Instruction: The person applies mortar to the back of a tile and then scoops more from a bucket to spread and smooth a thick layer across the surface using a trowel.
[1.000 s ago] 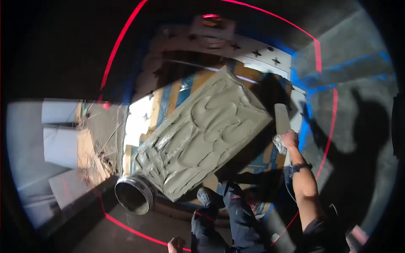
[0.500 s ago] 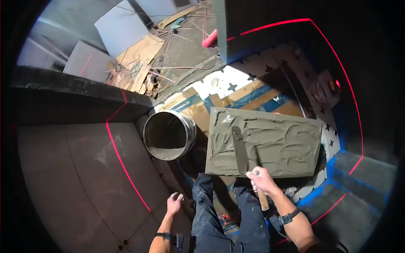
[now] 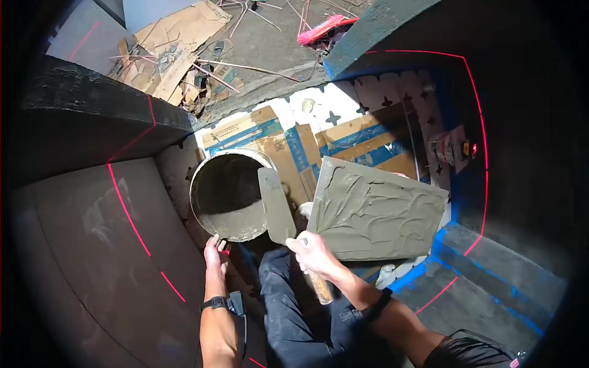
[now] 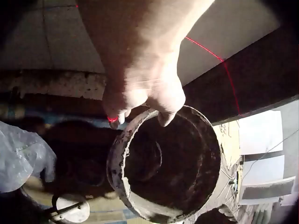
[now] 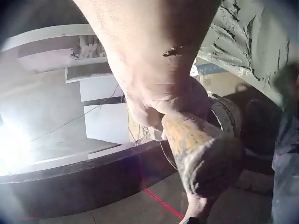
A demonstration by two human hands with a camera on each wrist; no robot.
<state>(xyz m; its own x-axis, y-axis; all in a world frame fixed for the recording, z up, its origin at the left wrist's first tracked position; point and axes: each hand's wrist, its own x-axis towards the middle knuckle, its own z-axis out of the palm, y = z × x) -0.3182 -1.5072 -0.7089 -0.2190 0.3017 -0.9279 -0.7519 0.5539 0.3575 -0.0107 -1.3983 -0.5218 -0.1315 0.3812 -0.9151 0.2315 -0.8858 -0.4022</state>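
Note:
My left hand (image 3: 216, 253) grips the near rim of a round bucket (image 4: 122, 172); in the left wrist view the thumb reaches inside and fingers lie outside. Grey mortar (image 3: 236, 222) covers part of the tilted bucket's inside. With my right hand (image 3: 316, 254) I hold a trowel (image 3: 277, 205) by its wooden handle (image 5: 187, 140). The trowel's flat, mortar-smeared blade overlaps the bucket's right rim in the head view. To the right lies a rectangular slab (image 3: 380, 214), its upper face spread with ridged grey mortar.
Cardboard (image 3: 362, 138) with blue tape lies beneath and behind the slab. A laser level (image 3: 464, 149) throws red lines over the dark walls. Scraps and thin sticks litter the floor beyond a low wall (image 3: 110, 101) at left. A pink brush (image 3: 325, 29) lies at the back.
My right hand has brought the trowel left, from beyond the slab's right side, across the slab to the bucket. My left hand has come up to the bucket's rim. The head view has turned.

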